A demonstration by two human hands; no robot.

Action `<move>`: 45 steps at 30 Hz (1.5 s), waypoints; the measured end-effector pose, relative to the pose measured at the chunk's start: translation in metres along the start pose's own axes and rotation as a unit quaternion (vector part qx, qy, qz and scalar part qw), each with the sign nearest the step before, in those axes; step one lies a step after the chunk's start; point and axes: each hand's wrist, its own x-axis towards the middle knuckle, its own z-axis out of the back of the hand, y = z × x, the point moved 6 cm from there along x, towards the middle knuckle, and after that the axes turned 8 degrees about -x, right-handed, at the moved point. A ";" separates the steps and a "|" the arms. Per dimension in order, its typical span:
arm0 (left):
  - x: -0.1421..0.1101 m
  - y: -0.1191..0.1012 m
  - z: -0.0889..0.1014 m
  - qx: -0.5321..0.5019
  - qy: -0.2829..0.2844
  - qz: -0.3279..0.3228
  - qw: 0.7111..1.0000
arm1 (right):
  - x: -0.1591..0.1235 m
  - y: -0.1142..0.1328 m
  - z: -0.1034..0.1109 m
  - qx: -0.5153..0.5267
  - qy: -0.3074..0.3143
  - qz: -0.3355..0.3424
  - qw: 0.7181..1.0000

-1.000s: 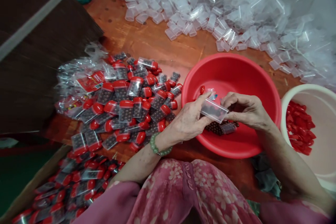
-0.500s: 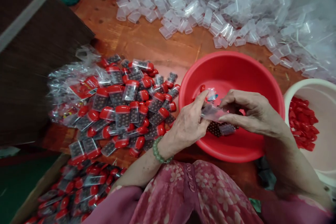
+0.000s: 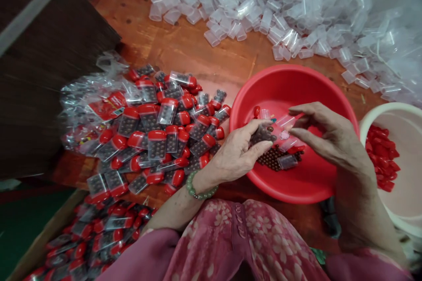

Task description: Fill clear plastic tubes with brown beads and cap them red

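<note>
In the head view, a good part of the work looks done: 2 piles of red-capped cases (image 3: 157, 145), dark beads inside, lie to your left. Much seems to remain: a big heap of clear empties (image 3: 263, 19) spreads beyond the red basin (image 3: 296, 191), and loose caps (image 3: 382, 158) lie in the white pail (image 3: 410, 136) on your right. Loose beads (image 3: 268, 159) sit in the basin.

The held case (image 3: 259, 135) looks partway along: it has dark beads in it and no cap that shows, though your fingers cover some of it. Your left hand (image 3: 239, 149) grips it between thumb and fingers, over the basin's left side. Your right hand (image 3: 325, 131) hovers just right of the case, not touching it, thumb and forefinger parted with nothing visibly pinched between them.
</note>
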 end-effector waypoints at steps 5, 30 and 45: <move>-0.001 -0.006 0.000 -0.031 0.034 -0.001 0.999 | 0.007 0.055 -0.012 0.110 0.103 0.147 0.978; -0.013 -0.034 0.018 -0.193 -0.004 -0.059 0.979 | 0.003 -0.010 -0.016 -0.066 0.246 -0.017 0.967; -0.018 -0.034 0.035 -0.121 -0.116 -0.116 0.979 | 0.052 -0.053 -0.069 -0.263 0.352 -0.020 0.898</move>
